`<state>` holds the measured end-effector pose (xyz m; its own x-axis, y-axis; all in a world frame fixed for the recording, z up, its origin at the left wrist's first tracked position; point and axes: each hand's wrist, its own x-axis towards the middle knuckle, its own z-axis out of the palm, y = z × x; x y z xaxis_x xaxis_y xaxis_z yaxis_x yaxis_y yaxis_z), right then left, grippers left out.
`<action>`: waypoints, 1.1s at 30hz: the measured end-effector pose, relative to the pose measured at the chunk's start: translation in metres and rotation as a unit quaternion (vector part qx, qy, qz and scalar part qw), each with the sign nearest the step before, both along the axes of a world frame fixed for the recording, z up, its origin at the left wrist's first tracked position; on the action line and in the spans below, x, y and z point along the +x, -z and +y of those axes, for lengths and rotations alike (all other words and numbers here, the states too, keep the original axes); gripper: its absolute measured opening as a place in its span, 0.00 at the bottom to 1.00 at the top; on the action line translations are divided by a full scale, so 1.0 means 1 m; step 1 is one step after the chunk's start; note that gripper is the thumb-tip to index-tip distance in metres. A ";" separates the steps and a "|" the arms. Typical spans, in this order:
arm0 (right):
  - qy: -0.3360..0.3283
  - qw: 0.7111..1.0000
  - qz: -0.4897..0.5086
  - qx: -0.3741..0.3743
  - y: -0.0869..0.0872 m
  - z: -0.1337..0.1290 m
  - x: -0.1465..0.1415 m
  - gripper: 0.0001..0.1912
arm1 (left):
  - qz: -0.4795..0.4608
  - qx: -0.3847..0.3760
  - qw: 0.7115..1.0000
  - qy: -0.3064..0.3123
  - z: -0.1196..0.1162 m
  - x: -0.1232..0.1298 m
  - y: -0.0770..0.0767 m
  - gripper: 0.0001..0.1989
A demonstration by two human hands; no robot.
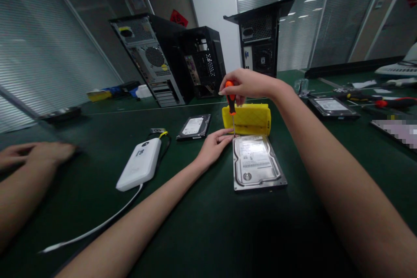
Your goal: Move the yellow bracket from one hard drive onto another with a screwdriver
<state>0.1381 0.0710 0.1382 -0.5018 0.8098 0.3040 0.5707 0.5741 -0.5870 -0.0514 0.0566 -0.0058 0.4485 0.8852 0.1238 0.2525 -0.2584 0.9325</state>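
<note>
A silver hard drive lies flat, label up, on the green table in front of me. My right hand grips the orange and black handle of a screwdriver, held upright. Its thin shaft points down to the drive's far left corner. At that same corner, the thumb and forefinger of my left hand come together beside the screwdriver tip. What they pinch, if anything, is too small to make out. Just behind the drive stands a yellow case.
A second hard drive and a white power bank with a cable lie to the left. Another person's hands rest at far left. Computer cases stand behind. On the right are another drive and pliers.
</note>
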 end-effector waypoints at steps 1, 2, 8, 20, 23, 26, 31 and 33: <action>0.000 1.000 0.002 0.002 0.000 0.000 0.000 0.13 | -0.003 -0.001 1.000 -0.002 0.000 0.000 0.000 0.22; 0.001 1.000 0.004 0.006 -0.001 0.000 -0.001 0.13 | -0.007 -0.003 1.000 -0.002 0.000 0.001 0.000 0.22; 0.008 1.000 0.015 0.027 -0.004 -0.003 0.002 0.11 | -0.018 -0.006 1.000 0.006 -0.002 0.002 -0.003 0.22; 0.010 0.999 0.009 0.042 -0.003 -0.005 -0.002 0.12 | -0.051 -0.057 0.997 0.015 -0.003 0.004 -0.004 0.24; 0.011 0.999 0.014 0.043 -0.004 -0.005 -0.001 0.11 | -0.068 -0.081 0.994 0.007 -0.003 0.004 -0.006 0.21; 0.013 0.999 0.017 0.048 -0.004 -0.005 0.000 0.11 | -0.075 -0.094 0.993 -0.005 -0.004 0.005 -0.008 0.18; 0.004 0.999 0.014 0.040 -0.003 -0.005 -0.003 0.12 | -0.076 -0.091 0.993 -0.006 -0.004 0.005 -0.007 0.17; -0.002 0.999 0.013 0.035 -0.003 -0.004 -0.003 0.13 | -0.075 -0.088 0.993 -0.007 -0.003 0.005 -0.007 0.17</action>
